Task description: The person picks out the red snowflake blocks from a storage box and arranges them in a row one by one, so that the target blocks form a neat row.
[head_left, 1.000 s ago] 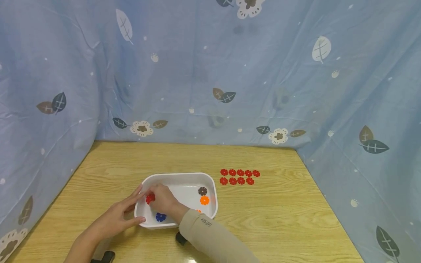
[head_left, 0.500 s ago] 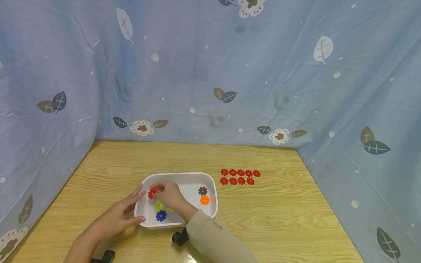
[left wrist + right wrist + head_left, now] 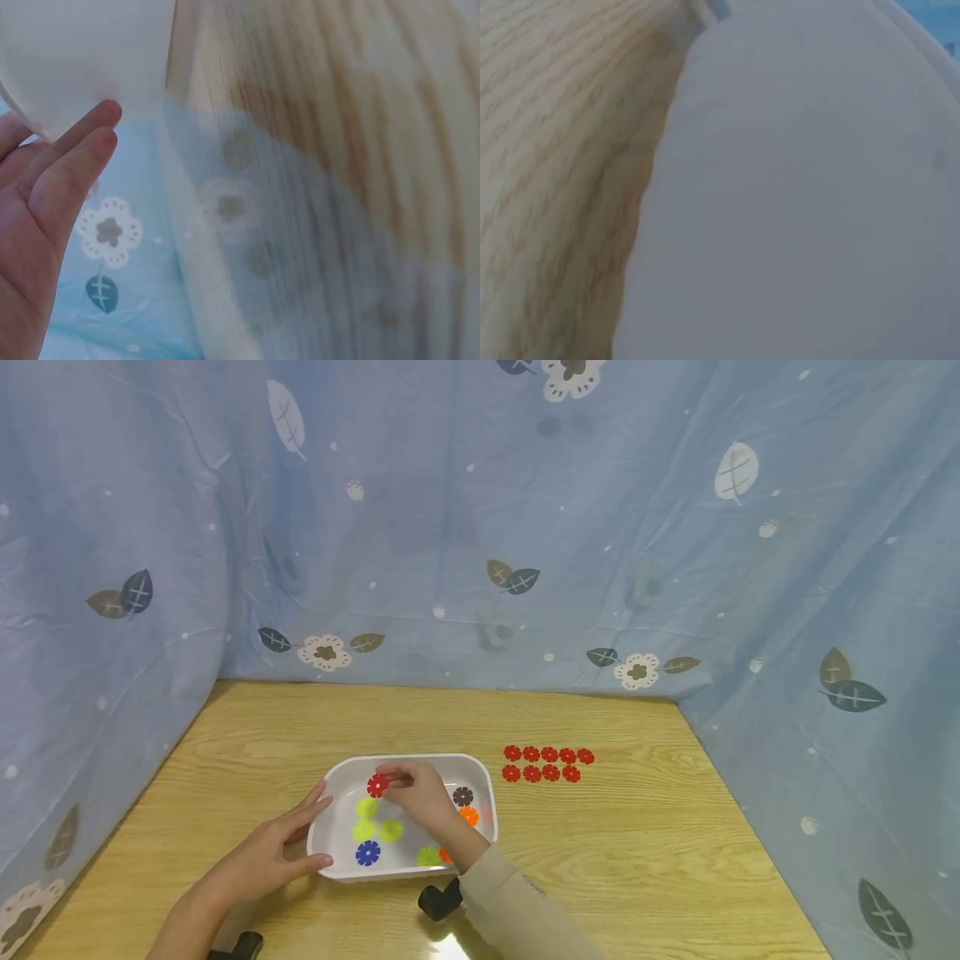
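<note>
A white tray point(image 3: 341, 793) stands on the wooden table with loose snowflake discs in it. My right hand point(image 3: 420, 793) is over the tray and pinches a red snowflake disc point(image 3: 377, 786) between thumb and fingers. Below that disc lie yellow-green discs point(image 3: 391, 831) and a blue disc point(image 3: 367, 853). A brown disc point(image 3: 462, 797) and an orange disc point(image 3: 468, 816) lie at the tray's right side. My left hand point(image 3: 262, 856) rests on the tray's left end with straight, spread fingers; in the left wrist view its fingertips point(image 3: 109, 114) touch the white wall.
Right of the tray, red discs point(image 3: 550, 754) lie on the table point(image 3: 637, 852) in two rows. A blue patterned curtain point(image 3: 450, 527) encloses the back and sides. A pale surface point(image 3: 795, 187) fills most of the right wrist view.
My right hand has picked the red disc up from the tray's left end and moved it rightward and back, uncovering the yellow-green discs. The left hand has stayed in place.
</note>
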A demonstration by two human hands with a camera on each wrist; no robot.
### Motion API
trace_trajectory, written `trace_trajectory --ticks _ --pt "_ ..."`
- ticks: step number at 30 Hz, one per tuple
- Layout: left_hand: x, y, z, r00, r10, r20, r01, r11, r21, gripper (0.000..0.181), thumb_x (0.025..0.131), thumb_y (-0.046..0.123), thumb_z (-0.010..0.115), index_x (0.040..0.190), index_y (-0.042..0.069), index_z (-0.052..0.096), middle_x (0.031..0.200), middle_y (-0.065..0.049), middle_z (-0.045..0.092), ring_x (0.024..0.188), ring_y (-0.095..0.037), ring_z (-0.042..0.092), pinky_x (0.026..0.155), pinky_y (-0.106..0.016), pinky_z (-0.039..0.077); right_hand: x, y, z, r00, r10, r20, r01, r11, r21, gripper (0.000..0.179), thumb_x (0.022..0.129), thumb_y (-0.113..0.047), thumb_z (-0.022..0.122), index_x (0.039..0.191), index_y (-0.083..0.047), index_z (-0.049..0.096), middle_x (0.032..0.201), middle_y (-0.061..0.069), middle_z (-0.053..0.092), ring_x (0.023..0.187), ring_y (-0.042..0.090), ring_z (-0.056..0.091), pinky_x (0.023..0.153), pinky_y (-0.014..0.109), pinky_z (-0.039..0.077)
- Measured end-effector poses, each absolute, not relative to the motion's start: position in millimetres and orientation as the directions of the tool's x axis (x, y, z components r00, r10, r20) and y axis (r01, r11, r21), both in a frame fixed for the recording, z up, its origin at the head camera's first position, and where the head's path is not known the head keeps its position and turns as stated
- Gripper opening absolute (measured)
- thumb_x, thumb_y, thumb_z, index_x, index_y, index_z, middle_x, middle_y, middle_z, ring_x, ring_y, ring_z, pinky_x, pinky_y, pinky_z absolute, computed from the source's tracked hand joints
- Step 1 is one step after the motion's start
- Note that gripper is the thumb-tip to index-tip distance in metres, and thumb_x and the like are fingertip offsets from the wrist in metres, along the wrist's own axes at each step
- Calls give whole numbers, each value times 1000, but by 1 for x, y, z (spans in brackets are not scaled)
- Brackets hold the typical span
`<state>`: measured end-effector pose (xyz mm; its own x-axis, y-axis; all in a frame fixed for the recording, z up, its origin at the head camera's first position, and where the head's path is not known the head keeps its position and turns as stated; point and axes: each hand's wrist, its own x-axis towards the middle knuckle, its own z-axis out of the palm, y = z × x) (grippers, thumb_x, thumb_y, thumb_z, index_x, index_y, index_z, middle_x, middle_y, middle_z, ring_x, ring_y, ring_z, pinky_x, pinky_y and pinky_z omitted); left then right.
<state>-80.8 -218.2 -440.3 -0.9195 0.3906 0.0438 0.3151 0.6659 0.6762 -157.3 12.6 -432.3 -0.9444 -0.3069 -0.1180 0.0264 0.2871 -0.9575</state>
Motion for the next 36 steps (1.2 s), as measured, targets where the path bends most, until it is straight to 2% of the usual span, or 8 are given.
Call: trace_trajectory --ticks 2,8,14,22,28,36 --pt "-78 -220 -439 -918 392 63 333 675 658 74 83 36 71 142 2 42 154 -21 25 118 -26 57 94 -13 46 -157 15 -431 -946 -306 -105 20 268 -963 30 81 1 69 110 -7 70 97 -1 69 84 5 60 74 18 53" --pt "-74 -222 -438 -936 350 45 297 712 636 75 81 43 71 141 6 44 154 -14 28 119 -19 57 97 -6 35 -156 28 -427 -956 -282 -82 14 236 -972 30 83 -2 69 111 -11 70 99 -1 68 87 6 62 76 20 55" --pt "-76 -220 -437 -930 363 51 306 692 654 75 82 41 71 142 4 43 154 -16 27 117 -15 58 97 -8 38 -159 50 -420 -969 -234 -78 32 196 -980 29 84 -3 68 111 -12 70 107 1 68 92 10 60 80 22 54" --pt "-80 -219 -439 -934 356 4 265 689 674 78 82 43 71 143 5 41 156 -13 24 122 -19 55 98 -11 40 -165 85 -410 -977 -207 -58 48 51 -998 31 86 0 64 116 -3 65 110 11 63 94 14 57 80 20 53" --pt "-80 -218 -438 -932 361 24 287 696 658 76 82 42 71 143 7 41 156 -12 25 122 -16 53 99 -12 38 -168 117 -409 -991 -132 1 -10 74 -997 32 85 3 64 116 -1 65 114 13 64 95 15 58 80 17 52" --pt "-79 -218 -436 -931 365 23 286 689 666 77 81 42 71 143 7 42 156 -13 25 123 -15 52 100 -17 42 -170 170 -422 -999 -28 -38 35 108 -994 34 85 2 65 119 1 62 115 13 62 95 13 57 77 17 52"
